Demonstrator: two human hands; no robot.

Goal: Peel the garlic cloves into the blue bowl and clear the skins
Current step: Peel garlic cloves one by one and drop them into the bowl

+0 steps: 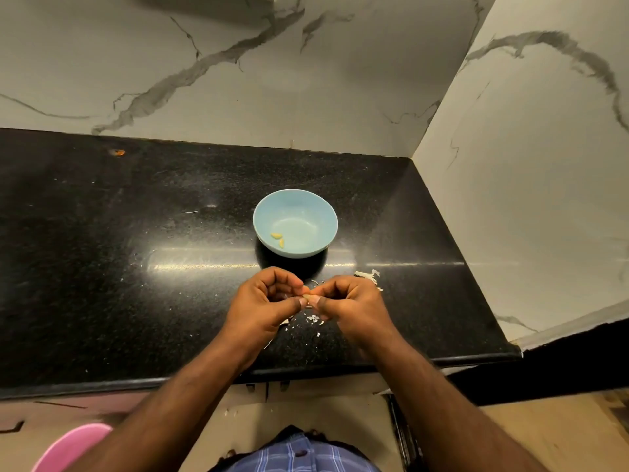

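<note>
Garlic clove [306, 297] sits pinched between the fingertips of the left hand [263, 301] and right hand [350, 303], just in front of the blue bowl [295, 222] holding two peeled cloves [278, 239]. Skins [315, 319] litter the black countertop [102, 267] beneath.

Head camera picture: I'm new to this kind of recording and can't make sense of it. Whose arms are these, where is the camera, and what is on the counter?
There is no machine here. The one picture comes from a camera worn on a person's head, looking down at their own arms. The left hand and right hand meet over a black counter, and together they pinch a small garlic clove between thumbs and fingers, mostly hidden. Beyond the hands stands a blue bowl holding two peeled cloves. Papery white garlic skins lie scattered beside and beneath the hands. Marble-patterned walls enclose the corner.
</note>
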